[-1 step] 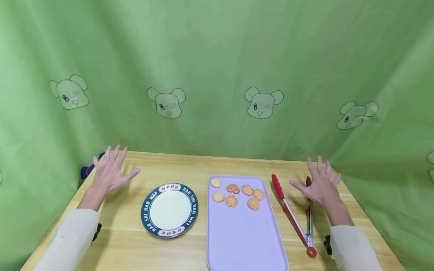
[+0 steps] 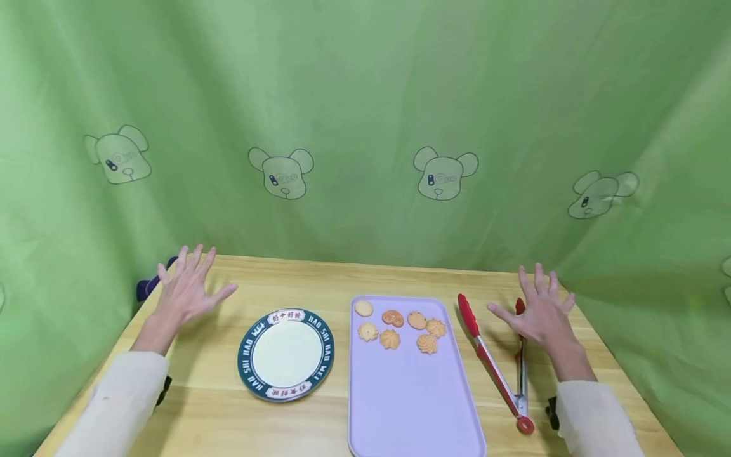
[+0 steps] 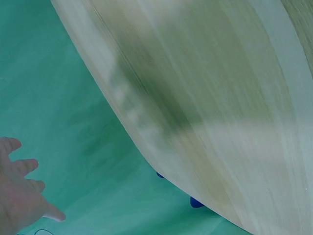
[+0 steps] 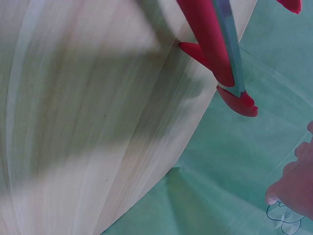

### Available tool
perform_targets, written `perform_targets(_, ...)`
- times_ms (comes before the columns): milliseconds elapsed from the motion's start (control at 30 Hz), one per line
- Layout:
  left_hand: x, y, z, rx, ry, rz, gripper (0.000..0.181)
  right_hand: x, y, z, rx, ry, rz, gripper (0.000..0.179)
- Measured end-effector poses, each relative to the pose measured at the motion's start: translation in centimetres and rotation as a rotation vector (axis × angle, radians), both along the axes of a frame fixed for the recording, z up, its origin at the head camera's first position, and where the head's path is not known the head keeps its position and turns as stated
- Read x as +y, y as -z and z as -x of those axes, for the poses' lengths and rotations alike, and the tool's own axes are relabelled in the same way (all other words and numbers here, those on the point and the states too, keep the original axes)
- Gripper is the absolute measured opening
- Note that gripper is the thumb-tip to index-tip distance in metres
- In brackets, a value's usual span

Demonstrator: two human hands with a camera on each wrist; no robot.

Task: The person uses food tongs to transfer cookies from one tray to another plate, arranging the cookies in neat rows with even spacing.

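Observation:
My left hand (image 2: 185, 295) is held with its fingers spread at the back left of the table, up and left of a round plate (image 2: 287, 353) with a dark green lettered rim. Over on the right, my right hand (image 2: 539, 317) is also spread and holds nothing. It overlaps one arm of the red and silver tongs (image 2: 498, 374), which lie with their arms apart. Between plate and tongs is a lilac tray (image 2: 414, 406). Several cookies, among them a pretzel-shaped one (image 2: 392, 318) and a swirled one (image 2: 426, 344), sit in its far half.
A wooden table (image 2: 211, 419) carries everything. Green curtain (image 2: 365, 127) with printed bear heads hangs behind and along both sides. Dark blue objects (image 2: 147, 287) show past the table's back left corner; the left wrist view has them at the table edge.

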State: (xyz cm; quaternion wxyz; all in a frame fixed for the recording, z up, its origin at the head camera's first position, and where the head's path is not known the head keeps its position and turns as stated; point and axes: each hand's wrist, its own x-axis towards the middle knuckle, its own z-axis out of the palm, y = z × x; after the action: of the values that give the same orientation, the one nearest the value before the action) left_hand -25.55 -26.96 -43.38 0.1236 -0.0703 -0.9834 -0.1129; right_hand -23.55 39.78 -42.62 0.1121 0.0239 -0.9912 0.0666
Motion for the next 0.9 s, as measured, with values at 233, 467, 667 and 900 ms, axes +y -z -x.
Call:
perform_targets(233,0.2,0.1,-0.1,0.004,-0.001,0.007,0.096,0.1,0.2,-0.2,-0.006,0.001,0.01,0.106)
perform_targets(467,0.3,-0.3,0.1,0.024,-0.003,0.019,0.096,0.5,0.1,-0.3,-0.002,0.018,0.01,0.107)
perform_targets(667,-0.1,-0.8,-0.2,0.043,-0.034,0.035,0.097,0.5,0.3,0.0,0.01,0.006,0.003,0.107)
perform_targets(900,-0.2,-1.3,-0.6,0.033,-0.035,0.042,0.094,0.0,0.1,-0.3,-0.003,0.012,0.024,0.106)
